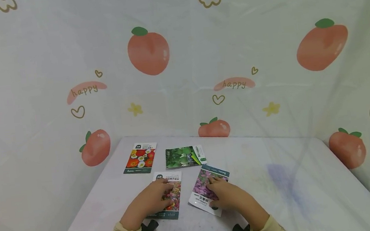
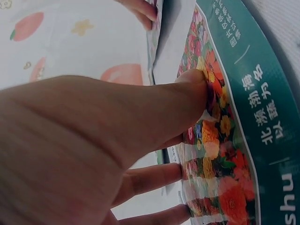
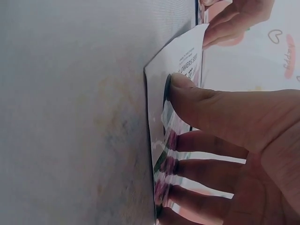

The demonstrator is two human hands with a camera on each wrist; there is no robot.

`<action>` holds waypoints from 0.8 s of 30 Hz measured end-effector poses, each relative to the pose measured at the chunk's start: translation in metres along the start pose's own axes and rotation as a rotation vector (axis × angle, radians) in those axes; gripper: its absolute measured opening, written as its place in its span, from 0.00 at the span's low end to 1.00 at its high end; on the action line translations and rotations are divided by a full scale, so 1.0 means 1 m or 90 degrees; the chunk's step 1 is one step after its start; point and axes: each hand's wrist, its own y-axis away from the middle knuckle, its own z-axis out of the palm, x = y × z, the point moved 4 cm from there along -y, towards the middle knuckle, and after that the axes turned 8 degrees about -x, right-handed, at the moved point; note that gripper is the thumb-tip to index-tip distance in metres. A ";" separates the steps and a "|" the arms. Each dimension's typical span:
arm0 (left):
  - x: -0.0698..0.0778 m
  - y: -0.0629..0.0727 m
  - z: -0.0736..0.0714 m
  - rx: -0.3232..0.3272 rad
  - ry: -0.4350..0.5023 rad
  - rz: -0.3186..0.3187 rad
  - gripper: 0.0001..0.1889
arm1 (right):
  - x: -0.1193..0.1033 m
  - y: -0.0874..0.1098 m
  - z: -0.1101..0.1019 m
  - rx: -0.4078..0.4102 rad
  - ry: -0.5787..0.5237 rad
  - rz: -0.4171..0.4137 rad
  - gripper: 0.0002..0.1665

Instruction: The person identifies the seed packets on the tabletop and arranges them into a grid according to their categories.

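Note:
Four flat picture packets lie on the white table; they look like seed packets. My left hand (image 1: 154, 198) touches a packet with mixed bright flowers (image 1: 176, 202), its thumb and fingertips spread on the front. In the left wrist view, the thumb meets the flower picture (image 2: 211, 145) near the green band. My right hand (image 1: 228, 195) rests its fingertips on a packet with pink-purple flowers (image 1: 201, 184), turned at an angle. Seen from the right wrist, the thumb touches its white end (image 3: 161, 89), while the fingers reach across the printed face.
Behind the left hand lies a packet with red, orange and white flowers (image 1: 140, 159). A green packet (image 1: 182, 156) lies sideways at the back middle. A white cloth (image 1: 184, 104) printed with peaches hangs around the table (image 1: 251, 176). Black wrist pieces (image 1: 149, 228) sit below both hands.

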 end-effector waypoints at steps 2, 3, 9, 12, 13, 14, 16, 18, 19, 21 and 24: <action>0.000 -0.001 0.001 -0.003 -0.001 0.001 0.26 | 0.001 0.001 0.001 0.002 -0.002 0.001 0.41; -0.001 -0.002 0.002 -0.005 0.000 0.002 0.26 | 0.001 0.001 0.001 0.004 -0.004 0.001 0.41; 0.000 -0.004 0.005 -0.011 -0.002 0.014 0.27 | 0.003 0.003 0.002 0.005 -0.008 0.002 0.40; 0.002 -0.006 0.004 -0.008 -0.007 0.022 0.27 | 0.005 0.005 0.002 0.009 -0.005 0.001 0.39; 0.003 -0.006 0.004 -0.008 -0.009 0.025 0.27 | 0.005 0.006 0.002 0.009 -0.005 0.000 0.39; 0.004 -0.006 0.004 -0.008 -0.009 0.028 0.27 | 0.005 0.006 0.002 0.009 -0.006 -0.001 0.39; 0.005 -0.006 0.004 -0.006 -0.014 0.031 0.27 | 0.006 0.008 0.001 0.009 -0.009 -0.004 0.39; 0.006 -0.007 0.005 -0.005 -0.022 0.033 0.27 | 0.007 0.010 0.000 0.009 -0.013 -0.007 0.39; 0.007 -0.007 0.005 -0.004 -0.027 0.033 0.27 | 0.008 0.011 0.000 0.010 -0.017 -0.009 0.39; 0.007 -0.008 0.005 -0.003 -0.032 0.028 0.27 | 0.010 0.012 -0.001 0.012 -0.023 -0.012 0.39; 0.008 -0.009 0.005 -0.002 -0.035 0.023 0.27 | 0.013 0.015 -0.002 0.016 -0.026 -0.020 0.40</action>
